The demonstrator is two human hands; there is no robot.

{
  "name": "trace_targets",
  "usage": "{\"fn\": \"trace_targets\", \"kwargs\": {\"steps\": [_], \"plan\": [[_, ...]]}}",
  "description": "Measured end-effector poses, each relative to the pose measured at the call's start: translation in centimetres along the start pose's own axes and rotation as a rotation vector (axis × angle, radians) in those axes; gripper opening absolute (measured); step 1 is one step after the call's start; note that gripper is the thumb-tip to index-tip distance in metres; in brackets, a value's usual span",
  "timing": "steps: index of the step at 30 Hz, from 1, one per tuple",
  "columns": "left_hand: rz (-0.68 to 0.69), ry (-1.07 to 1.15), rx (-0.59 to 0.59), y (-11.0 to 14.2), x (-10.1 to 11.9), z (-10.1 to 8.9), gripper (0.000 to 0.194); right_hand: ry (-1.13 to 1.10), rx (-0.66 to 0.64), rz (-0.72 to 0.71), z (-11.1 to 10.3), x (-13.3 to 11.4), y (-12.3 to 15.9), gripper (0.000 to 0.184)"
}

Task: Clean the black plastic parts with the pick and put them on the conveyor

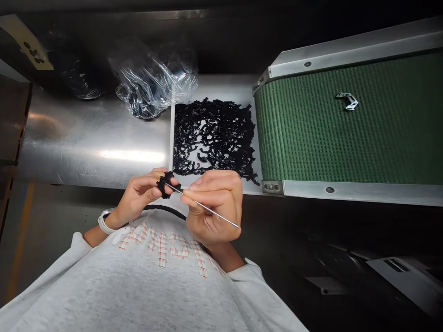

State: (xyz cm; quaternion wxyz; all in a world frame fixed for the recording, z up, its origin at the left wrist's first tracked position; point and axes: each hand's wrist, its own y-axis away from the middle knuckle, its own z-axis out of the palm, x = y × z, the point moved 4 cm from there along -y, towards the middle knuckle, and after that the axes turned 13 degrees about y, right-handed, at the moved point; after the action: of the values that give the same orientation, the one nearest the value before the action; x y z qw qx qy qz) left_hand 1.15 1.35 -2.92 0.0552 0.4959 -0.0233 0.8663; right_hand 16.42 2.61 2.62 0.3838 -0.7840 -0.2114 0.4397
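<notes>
Between the thumb and fingers of my left hand [140, 196] is a small black plastic part [164, 185] with a jagged outline. My right hand [216, 205] grips a thin metal rod [218, 215], slanting from upper left to lower right. The rod's far tip meets the black part, though whether it goes into it I cannot tell. Both hands are close together in front of my chest, at the near edge of the bench. Just beyond them, many similar black parts [221, 133] lie spread in a layer on a white tray [172, 133].
To the right runs a green conveyor belt [311, 133] with metal side rails, carrying one angular light-and-dark piece [349, 100]. Clear plastic bags [152, 87] with dark contents stand at the back left on the metal bench [97, 138]. A yellowish card [26, 44] is at the upper left.
</notes>
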Motion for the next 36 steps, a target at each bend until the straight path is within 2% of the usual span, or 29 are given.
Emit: {"fn": "trace_targets", "kwargs": {"steps": [4,9,16,21,24,29,36], "plan": [[0.001,0.015,0.007,0.01,-0.01,0.07,0.025,-0.070,-0.059,0.034,-0.18,0.05,-0.01,0.011],[0.006,0.035,0.023,0.05,0.00,0.11,0.023,-0.131,-0.163,0.049,-0.28,-0.08,-0.13,0.019],[0.000,0.021,-0.005,0.08,0.00,0.02,0.021,-0.063,-0.067,-0.005,-0.26,-0.16,-0.19,0.012],[-0.005,0.024,-0.001,-0.02,0.15,0.10,0.022,-0.042,-0.001,0.010,-0.17,-0.08,-0.15,0.010],[-0.003,0.024,0.001,0.00,0.10,0.16,0.022,-0.077,-0.037,0.031,-0.24,-0.02,-0.12,0.009],[-0.004,0.059,0.015,0.05,0.03,0.25,0.019,-0.142,-0.137,0.046,-0.40,-0.08,-0.14,0.018],[-0.030,0.043,0.034,-0.05,0.11,0.36,0.024,-0.108,-0.077,0.021,-0.32,0.00,-0.16,0.012]]}}
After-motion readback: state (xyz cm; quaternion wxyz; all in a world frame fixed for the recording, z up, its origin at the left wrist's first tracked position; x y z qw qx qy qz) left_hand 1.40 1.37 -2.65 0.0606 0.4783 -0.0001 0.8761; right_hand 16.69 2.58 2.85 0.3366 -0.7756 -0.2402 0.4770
